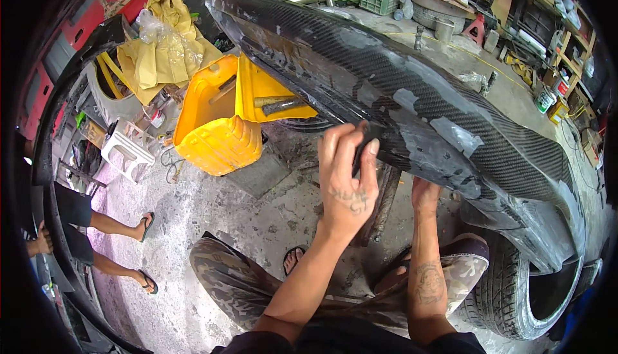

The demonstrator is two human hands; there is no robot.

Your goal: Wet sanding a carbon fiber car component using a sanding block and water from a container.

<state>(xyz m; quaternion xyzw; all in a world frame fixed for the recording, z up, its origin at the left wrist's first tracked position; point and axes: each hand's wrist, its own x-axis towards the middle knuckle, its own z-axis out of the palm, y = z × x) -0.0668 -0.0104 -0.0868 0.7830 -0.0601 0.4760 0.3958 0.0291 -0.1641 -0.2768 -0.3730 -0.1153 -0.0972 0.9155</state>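
Observation:
A long carbon-fibre car body panel (418, 90), dark and patched with grey filler, slants across the view from upper left to lower right. My left hand (347, 177) presses a small black sanding piece (366, 150) against the panel's near lower edge, thumb and fingers pinched round it. Whether that piece is folded sandpaper or a block, I cannot tell. Farther right, my right hand (425, 193) reaches up to the panel's underside; its fingers are hidden by the panel. A metal stand leg (385, 202) shows beneath.
A cut yellow plastic container (219, 144) with tools stands left of the panel. A white stool (131, 150) is beyond it. Tyres (496, 289) lie at lower right. At far left stands another person (116, 222) behind a curved black strip (48, 161). Shelves and cans line the right.

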